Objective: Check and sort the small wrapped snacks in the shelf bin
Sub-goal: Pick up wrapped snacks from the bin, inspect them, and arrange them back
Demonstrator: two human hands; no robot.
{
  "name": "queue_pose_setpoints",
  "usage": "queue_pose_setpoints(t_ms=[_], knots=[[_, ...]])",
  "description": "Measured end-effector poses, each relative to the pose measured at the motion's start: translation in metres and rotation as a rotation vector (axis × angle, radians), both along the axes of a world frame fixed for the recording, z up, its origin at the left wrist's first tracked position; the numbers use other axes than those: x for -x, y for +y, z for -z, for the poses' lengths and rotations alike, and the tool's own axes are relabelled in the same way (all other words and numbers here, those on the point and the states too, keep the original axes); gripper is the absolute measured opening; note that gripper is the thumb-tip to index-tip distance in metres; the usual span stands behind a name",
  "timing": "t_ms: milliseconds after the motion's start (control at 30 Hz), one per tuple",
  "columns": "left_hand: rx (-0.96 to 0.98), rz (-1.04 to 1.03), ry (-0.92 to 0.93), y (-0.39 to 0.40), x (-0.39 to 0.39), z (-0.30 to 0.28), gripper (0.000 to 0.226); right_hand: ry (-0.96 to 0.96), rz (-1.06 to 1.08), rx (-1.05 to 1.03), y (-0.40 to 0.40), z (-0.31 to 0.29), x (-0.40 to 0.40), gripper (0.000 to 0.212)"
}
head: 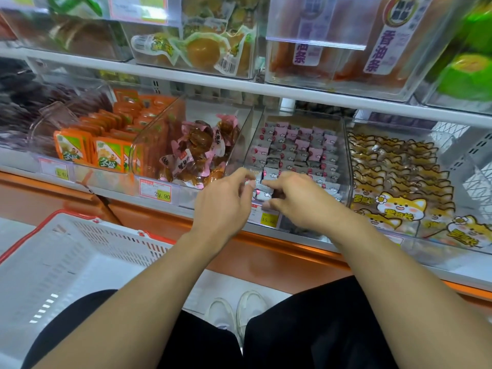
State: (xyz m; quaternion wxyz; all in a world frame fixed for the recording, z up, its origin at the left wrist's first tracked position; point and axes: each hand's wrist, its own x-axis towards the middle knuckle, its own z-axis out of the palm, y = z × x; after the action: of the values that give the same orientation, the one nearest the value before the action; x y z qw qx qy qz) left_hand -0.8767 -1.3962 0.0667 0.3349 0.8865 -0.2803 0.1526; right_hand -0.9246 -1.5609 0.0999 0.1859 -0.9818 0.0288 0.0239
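Observation:
A clear shelf bin [346, 145] holds several rows of small grey and pink wrapped snacks [298, 147]. Both my hands are at its front edge. My left hand [226, 201] has its fingers curled and pinches a small wrapped snack [257, 193] at its fingertips. My right hand [300, 201] points its index finger left over that snack. Its other fingers are curled round another small wrapped snack [267, 206]. The front rows of the bin are hidden behind my hands.
Left of the bin is a clear bin of brown pink-wrapped snacks [197, 150], then orange packets [106, 153]. To the right lie cat-printed packets [399, 187]. A white shopping basket with a red rim [66, 251] stands at my left knee. Price tags [269, 218] hang on the shelf edge.

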Motion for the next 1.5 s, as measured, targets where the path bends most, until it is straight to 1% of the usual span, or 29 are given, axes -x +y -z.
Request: queue_pose_setpoints(t_ms=[67, 133, 200, 267, 333, 400, 467, 533, 567, 667, 733, 800, 867, 900, 967, 1000, 1067, 1133, 1300, 1367, 1433, 1467, 1500], knots=[[0.048, 0.113, -0.097, -0.004, 0.006, -0.006, 0.021, -0.082, 0.061, -0.03, -0.009, -0.002, 0.003, 0.042], [-0.028, 0.189, -0.144, -0.008, 0.014, -0.008, 0.033, -0.102, 0.124, -0.035, -0.02, -0.002, 0.006, 0.026], [-0.222, 0.191, -0.114, -0.013, 0.026, -0.003, 0.05, -0.068, 0.115, 0.008, -0.023, 0.001, 0.008, 0.015], [-0.482, 0.148, -0.05, -0.018, 0.038, 0.008, 0.065, -0.103, 0.104, 0.014, -0.023, 0.005, 0.008, 0.008], [-0.666, 0.115, -0.016, -0.021, 0.046, 0.015, 0.071, -0.173, 0.121, -0.026, -0.022, 0.007, 0.008, 0.01], [-0.713, 0.094, -0.017, -0.023, 0.047, 0.015, 0.074, -0.246, 0.155, -0.09, -0.022, 0.008, 0.006, 0.01], [-0.679, 0.087, 0.004, -0.024, 0.044, 0.012, 0.074, -0.389, 0.211, -0.174, -0.021, 0.006, 0.007, 0.011], [-0.571, 0.106, 0.036, -0.022, 0.042, 0.01, 0.072, -0.566, 0.286, -0.299, -0.022, 0.001, 0.011, 0.012], [-0.466, 0.124, 0.059, -0.02, 0.041, 0.009, 0.068, -0.635, 0.325, -0.391, -0.022, -0.002, 0.013, 0.011], [-0.004, 0.107, 0.179, -0.012, 0.039, 0.001, 0.059, -0.717, 0.422, -0.691, -0.027, -0.01, 0.021, 0.013], [0.273, 0.077, 0.322, -0.006, 0.036, -0.006, 0.054, -0.673, 0.461, -0.928, -0.026, -0.013, 0.024, 0.015], [0.476, 0.085, 0.494, -0.002, 0.031, -0.013, 0.04, -0.559, 0.501, -1.138, -0.023, -0.015, 0.023, 0.015], [0.667, 0.086, 0.661, 0.002, 0.025, -0.018, 0.026, -0.428, 0.521, -1.283, -0.02, -0.015, 0.022, 0.016], [0.779, 0.08, 0.755, 0.004, 0.022, -0.02, 0.024, -0.382, 0.527, -1.341, -0.019, -0.015, 0.022, 0.016], [0.99, 0.087, 0.945, 0.005, 0.02, -0.022, 0.033, -0.349, 0.542, -1.425, -0.018, -0.017, 0.023, 0.016], [1.045, 0.092, 1.012, 0.005, 0.021, -0.022, 0.036, -0.34, 0.542, -1.447, -0.018, -0.017, 0.024, 0.016], [1.08, 0.088, 1.08, 0.004, 0.022, -0.023, 0.028, -0.31, 0.532, -1.458, -0.017, -0.017, 0.025, 0.016], [1.099, 0.067, 1.082, 0.004, 0.024, -0.024, 0.019, -0.276, 0.522, -1.46, -0.017, -0.017, 0.024, 0.014], [1.178, -0.002, 1.078, 0.007, 0.021, -0.028, 0.006, -0.205, 0.515, -1.505, -0.021, -0.019, 0.024, 0.01], [1.171, -0.012, 1.07, 0.007, 0.019, -0.027, 0.013, -0.204, 0.535, -1.476, -0.024, -0.017, 0.023, 0.009], [1.147, -0.025, 1.023, 0.006, 0.016, -0.028, 0.016, -0.209, 0.558, -1.443, -0.026, -0.016, 0.022, 0.008], [1.128, -0.021, 0.976, 0.007, 0.015, -0.028, 0.014, -0.192, 0.547, -1.446, -0.027, -0.016, 0.023, 0.007], [1.092, -0.007, 0.917, 0.008, 0.013, -0.028, 0.01, -0.158, 0.518, -1.463, -0.027, -0.017, 0.023, 0.013]])
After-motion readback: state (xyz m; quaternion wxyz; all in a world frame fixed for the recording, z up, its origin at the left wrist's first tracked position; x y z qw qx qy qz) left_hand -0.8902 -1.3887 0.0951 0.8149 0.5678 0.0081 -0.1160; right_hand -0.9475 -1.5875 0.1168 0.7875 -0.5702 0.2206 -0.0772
